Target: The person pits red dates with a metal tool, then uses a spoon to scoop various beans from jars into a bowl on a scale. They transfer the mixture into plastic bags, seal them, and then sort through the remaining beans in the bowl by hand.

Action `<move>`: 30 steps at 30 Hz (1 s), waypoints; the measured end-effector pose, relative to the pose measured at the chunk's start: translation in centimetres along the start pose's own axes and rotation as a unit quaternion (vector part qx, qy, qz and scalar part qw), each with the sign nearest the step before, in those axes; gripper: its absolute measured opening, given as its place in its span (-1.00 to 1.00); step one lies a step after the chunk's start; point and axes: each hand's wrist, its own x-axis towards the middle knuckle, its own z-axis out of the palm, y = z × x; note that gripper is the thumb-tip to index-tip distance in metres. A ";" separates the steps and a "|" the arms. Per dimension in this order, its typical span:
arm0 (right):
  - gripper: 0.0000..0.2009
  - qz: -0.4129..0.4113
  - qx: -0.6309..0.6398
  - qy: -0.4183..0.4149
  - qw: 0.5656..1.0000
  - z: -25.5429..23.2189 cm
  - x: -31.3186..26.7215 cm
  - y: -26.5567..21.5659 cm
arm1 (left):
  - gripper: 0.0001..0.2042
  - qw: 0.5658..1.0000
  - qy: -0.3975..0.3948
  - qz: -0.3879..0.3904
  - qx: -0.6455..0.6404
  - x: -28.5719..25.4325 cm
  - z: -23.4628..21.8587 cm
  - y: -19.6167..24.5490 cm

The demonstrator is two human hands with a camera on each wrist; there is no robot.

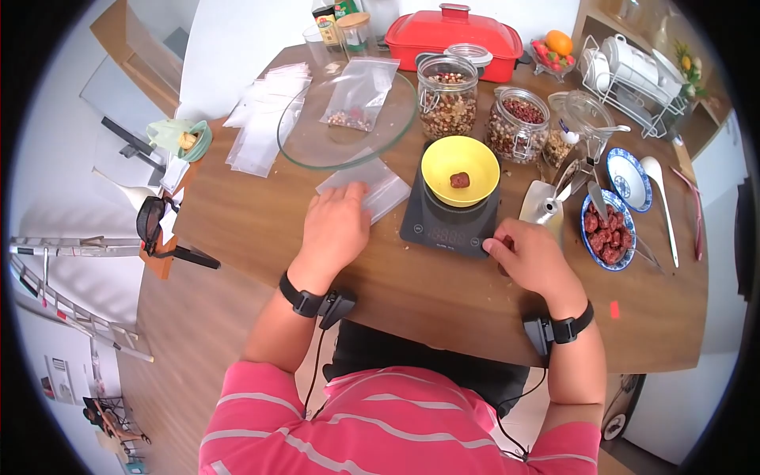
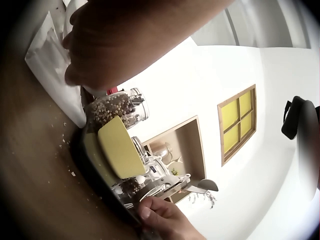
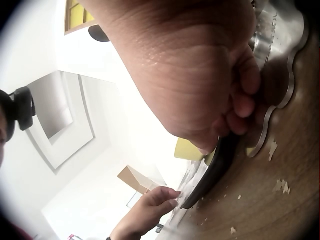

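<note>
On the black kitchen scale [image 1: 447,230] stands a yellow bowl [image 1: 439,194] with one dark red dried fruit [image 1: 459,180] in it. My left hand [image 1: 336,226] rests with relaxed fingers at the near edge of a clear plastic bag [image 1: 385,192], left of the scale. Beside the scale's near right corner, my right hand [image 1: 532,257] has curled fingers around a small dark red piece, mostly hidden. The left wrist view shows the yellow bowl [image 2: 120,147] side-on between both hands. More dark red fruits [image 1: 608,237] fill a blue-and-white bowl at the right.
A glass lid [image 1: 297,150] carries a filled bag [image 1: 360,95]; further bags [image 1: 257,142] lie left of it. Behind the scale are glass jars [image 1: 448,107] and a red cooker [image 1: 451,36]. Metal tools [image 1: 546,207], an empty patterned bowl [image 1: 629,180] and a white spoon [image 1: 665,206] lie right.
</note>
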 end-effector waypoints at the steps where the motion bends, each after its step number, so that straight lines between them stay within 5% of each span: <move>1: -0.73 0.004 0.000 -0.004 1.000 0.0 0.0 0.0 | -0.86 1.000 0.012 -0.020 0.001 -0.2 -0.2 0.3; 5: -0.74 -0.012 -0.012 0.009 1.000 0.1 0.0 0.2 | -0.84 0.993 -0.055 -0.084 -0.057 -0.7 -1.1 1.4; 11: -0.74 -0.016 -0.016 0.011 1.000 0.1 0.0 0.1 | -0.79 0.993 0.050 -0.018 -0.105 -1.2 0.8 -0.2; 14: -0.74 -0.018 -0.013 0.016 1.000 0.1 -0.1 0.0 | -0.79 0.970 0.067 -0.112 -0.204 -0.1 1.5 -1.5; 18: -0.73 -0.002 -0.015 0.008 1.000 0.3 0.0 0.1 | -0.76 0.964 -0.068 -0.157 -0.204 2.1 0.5 -3.0; 20: -0.73 0.006 -0.010 0.006 1.000 0.2 0.1 -0.1 | -0.72 0.926 -0.206 -0.224 -0.222 3.1 -0.5 -2.3; 26: -0.76 0.093 0.041 -0.036 0.994 -0.5 -0.1 -2.3 | -0.59 0.955 -0.245 -0.130 -0.103 4.3 -0.1 -2.1; 28: -0.81 0.002 -0.028 0.082 0.996 -0.2 -0.2 -3.0 | -0.59 0.957 -0.238 -0.116 -0.118 4.3 -0.4 -2.0; 30: -0.83 -0.033 -0.040 0.102 0.993 -0.5 -0.1 -4.7 | -0.58 0.957 -0.233 -0.101 -0.138 4.5 -1.0 -1.6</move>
